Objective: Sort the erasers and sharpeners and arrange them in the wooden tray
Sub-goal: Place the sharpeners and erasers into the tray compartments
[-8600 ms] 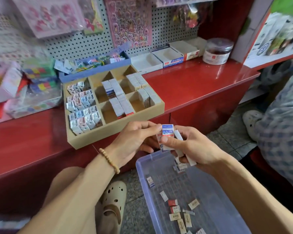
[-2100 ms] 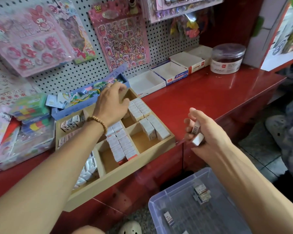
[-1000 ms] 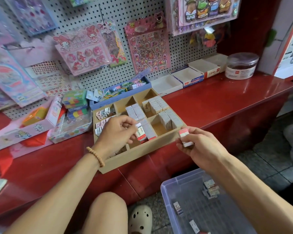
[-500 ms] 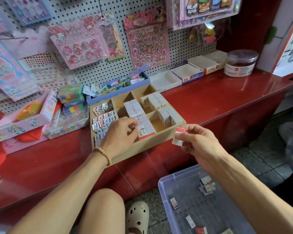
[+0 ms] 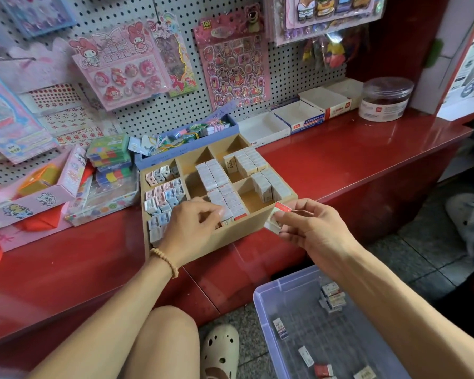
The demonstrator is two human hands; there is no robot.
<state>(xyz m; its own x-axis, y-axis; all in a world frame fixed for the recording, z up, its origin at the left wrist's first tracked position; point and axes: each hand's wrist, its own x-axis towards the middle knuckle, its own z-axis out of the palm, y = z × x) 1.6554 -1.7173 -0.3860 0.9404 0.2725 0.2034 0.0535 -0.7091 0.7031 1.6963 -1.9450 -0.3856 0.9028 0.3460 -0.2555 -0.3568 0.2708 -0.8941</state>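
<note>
Head view. Wooden tray (image 5: 238, 232) at frame centre, well filled: sharpeners (image 5: 163, 191) packed down left column, boxed erasers (image 5: 222, 191) in rows through middle and right cells. Back cells and part of lower right cell showed bare wood.

Left hand (image 5: 188, 228) curled over front middle row; whether pinching an eraser, not discernible. Right hand (image 5: 309, 227) pinched red-labelled eraser (image 5: 277, 216) beside tray's front right corner.

Loose erasers remained in clear bin (image 5: 266, 305), lower right, cut off by frame edge and forearm. Labels unreadable.
</note>
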